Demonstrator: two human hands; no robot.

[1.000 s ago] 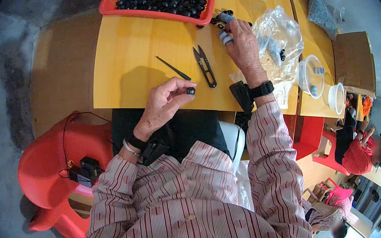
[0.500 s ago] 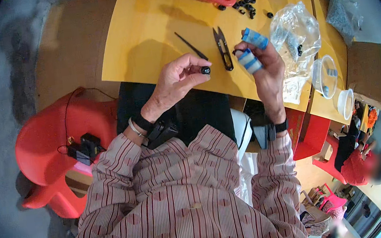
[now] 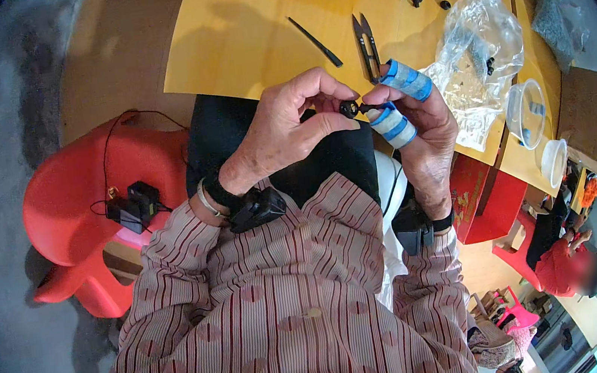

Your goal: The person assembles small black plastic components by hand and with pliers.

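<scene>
left hand [image 3: 289,129] pinching | right hand [image 3: 414,122] pinching (fingertips meeting)

Single head-worn fisheye view, looking steeply down, close over hands, lap and yellow table [image 3: 233,36] edge

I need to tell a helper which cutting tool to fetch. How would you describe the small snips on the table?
On the yellow table, look just beyond the right hand. The snips lie there: small, black, two pointed blades forming a narrow V. The thin black pick to their left is a single straight rod.
</scene>
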